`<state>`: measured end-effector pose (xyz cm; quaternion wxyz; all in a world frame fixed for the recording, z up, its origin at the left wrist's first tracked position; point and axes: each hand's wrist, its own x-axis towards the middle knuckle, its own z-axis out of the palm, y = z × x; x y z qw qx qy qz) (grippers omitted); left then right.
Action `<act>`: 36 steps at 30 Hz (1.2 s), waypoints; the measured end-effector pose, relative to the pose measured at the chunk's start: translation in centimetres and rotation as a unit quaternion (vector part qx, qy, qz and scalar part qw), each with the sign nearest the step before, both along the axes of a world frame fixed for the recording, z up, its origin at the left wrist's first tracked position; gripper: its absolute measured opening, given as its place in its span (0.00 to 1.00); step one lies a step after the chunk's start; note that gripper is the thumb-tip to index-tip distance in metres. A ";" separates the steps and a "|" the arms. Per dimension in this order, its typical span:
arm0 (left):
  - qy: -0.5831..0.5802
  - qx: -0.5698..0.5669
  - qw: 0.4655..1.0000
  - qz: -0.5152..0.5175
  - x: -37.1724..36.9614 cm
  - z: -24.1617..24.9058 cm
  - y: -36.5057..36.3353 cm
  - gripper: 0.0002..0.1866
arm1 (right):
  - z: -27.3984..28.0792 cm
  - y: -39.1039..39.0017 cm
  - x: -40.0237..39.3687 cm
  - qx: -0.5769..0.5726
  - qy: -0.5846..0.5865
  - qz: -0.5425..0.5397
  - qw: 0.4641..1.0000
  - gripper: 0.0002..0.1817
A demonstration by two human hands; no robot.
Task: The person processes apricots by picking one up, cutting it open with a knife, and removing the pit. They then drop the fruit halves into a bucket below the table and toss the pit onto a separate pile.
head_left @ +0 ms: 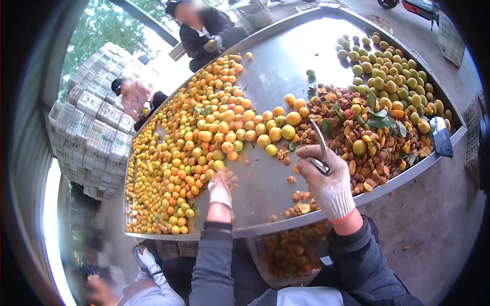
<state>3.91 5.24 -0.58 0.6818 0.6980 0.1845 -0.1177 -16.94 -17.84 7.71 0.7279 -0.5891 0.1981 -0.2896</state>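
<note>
On a large metal table (250, 196), many yellow-orange fruits (199, 130) cover the left half. My left hand (221, 187), in a pale glove, is at the near edge of these fruits; its fingers are spread and no fruit shows in it. My right hand (326, 178), in a white knitted glove with dirty fingers, is closed around a knife (320, 140) whose curved blade points up. Just beyond and right of it lies a heap of brownish pits and fruit scraps (352, 148), with green leaves (380, 120) on top.
Greener fruits (398, 76) lie at the far right. A dark phone-like object (441, 136) rests on the right rim. A crate of cut fruit (293, 250) stands below the near edge. Co-workers sit beyond the table and at lower left. Stacked crates (92, 122) rise behind.
</note>
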 end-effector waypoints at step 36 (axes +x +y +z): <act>-0.136 -0.370 0.889 -0.233 -13.1 7.3 -1.4 0.31 | -2.2 8.3 1.6 -0.231 0.008 0.231 0.945 0.11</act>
